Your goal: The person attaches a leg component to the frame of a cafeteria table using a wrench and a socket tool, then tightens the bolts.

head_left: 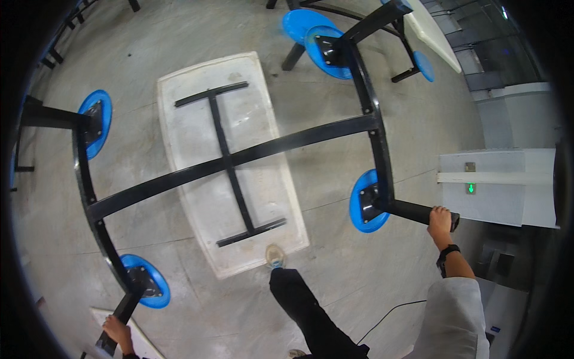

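A large black metal table frame [299,136] with blue round seats, their underside plates facing me, spans the view above a white tabletop [185,140]. My right hand [440,224] is closed around the end of the frame's near right leg, beside a blue seat [366,221]. At the lower left, my left hand [118,334] grips the near left leg, close to another blue seat [156,280]. The tabletop lies on the floor with a black I-shaped bracket [242,203] on its upward face. Whether the frame touches the tabletop, I cannot tell.
One of my shoes [275,256] is at the tabletop's near edge. Another table with blue seats [423,66] stands at the far right. A thin black cable [391,308] runs along the floor near my leg. More black frames [55,55] are at the far left.
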### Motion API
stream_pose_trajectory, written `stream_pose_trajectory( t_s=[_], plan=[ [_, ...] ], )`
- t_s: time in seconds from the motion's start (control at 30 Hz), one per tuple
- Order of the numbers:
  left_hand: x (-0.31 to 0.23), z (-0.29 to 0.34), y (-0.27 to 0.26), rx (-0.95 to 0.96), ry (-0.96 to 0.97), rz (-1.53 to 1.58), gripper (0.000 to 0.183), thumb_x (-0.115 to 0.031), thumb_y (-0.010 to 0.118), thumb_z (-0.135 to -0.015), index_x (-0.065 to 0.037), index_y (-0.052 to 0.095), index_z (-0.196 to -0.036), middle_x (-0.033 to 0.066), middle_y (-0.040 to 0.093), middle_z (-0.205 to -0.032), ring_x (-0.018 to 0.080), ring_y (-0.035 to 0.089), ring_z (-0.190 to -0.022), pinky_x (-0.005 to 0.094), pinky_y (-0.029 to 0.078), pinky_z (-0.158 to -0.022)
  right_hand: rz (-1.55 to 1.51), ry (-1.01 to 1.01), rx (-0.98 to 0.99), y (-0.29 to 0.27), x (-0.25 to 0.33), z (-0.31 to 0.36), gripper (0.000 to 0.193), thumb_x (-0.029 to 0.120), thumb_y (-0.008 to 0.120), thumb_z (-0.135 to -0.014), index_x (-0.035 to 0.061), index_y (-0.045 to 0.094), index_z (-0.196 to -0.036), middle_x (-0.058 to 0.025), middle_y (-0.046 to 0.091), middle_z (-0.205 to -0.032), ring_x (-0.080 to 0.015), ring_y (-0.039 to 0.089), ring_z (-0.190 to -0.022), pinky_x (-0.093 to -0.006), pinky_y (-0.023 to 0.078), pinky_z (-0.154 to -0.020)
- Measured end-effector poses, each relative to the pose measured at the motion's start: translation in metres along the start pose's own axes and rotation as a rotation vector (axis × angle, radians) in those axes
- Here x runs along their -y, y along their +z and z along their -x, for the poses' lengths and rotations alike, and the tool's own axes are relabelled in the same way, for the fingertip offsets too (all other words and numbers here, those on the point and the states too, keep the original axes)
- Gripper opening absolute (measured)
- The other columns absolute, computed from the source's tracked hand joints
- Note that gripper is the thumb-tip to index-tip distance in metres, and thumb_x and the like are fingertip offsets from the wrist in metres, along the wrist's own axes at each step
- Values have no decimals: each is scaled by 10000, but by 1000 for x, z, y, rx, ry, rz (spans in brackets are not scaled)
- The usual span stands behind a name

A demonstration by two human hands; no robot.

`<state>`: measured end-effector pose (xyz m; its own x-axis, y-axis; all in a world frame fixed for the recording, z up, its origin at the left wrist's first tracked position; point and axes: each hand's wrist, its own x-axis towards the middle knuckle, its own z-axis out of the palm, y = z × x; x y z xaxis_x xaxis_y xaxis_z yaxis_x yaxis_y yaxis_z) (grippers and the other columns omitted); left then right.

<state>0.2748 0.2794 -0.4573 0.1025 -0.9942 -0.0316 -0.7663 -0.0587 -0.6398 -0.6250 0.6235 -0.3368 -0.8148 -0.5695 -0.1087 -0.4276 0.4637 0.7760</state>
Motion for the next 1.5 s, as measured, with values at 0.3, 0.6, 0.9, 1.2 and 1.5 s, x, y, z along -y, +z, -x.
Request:
stream_pose_trajectory(
  t_s=[0.3, 0.6, 0.9, 1.2, 1.5],
  plan=[
    [13, -3, -56, 207, 71, -73, 216, -161, 666, -660, -132, 620, -869, 30, 606, -918, 211, 584, -919, 307, 419, -767, 96, -1, 126, -31, 13, -13, 354, 176, 643, -715, 54, 559, -1037, -117, 579, -1013, -235, 549, -983, -356, 375, -908],
    [15, -13, -50, 139, 322, -42, 385, -282, 671, -690, -121, 597, -1032, 104, 519, -1159, 251, 586, -967, 442, 471, -748, -1493, -463, 693, 9, 184, 417, 460, 311, 710, -706, 9, 602, -1036, -162, 612, -986, -259, 609, -825, -333, 494, -728],
    [-6, 54, -152, 189, 690, 383, 438, -335, 641, -708, -89, 561, -1063, 101, 570, -1087, 283, 557, -1001, 477, 433, -784, -1622, -21, 1078, 83, 177, 749, 321, 194, 624, -780, 4, 607, -1039, -100, 654, -866, -200, 611, -818, -315, 472, -734],
    [12, 154, -140, 193, 876, 1070, 338, -321, 535, -783, -19, 652, -687, 187, 613, -684, 355, 604, -694, 459, 458, -658, -1777, 19, 725, 7, 131, 651, 345, 178, 622, -767, 5, 598, -1065, -95, 656, -807, -184, 618, -771, -312, 487, -682],
    [64, 255, 104, 725, -2, 1393, 373, -157, 630, -677, -27, 583, -1024, 159, 623, -908, 298, 618, -833, 419, 528, -624, -1762, -70, 592, -30, 47, 549, 318, -40, 479, -705, -64, 566, -1010, -159, 656, -767, -192, 585, -499, -288, 460, -451]
  ],
)
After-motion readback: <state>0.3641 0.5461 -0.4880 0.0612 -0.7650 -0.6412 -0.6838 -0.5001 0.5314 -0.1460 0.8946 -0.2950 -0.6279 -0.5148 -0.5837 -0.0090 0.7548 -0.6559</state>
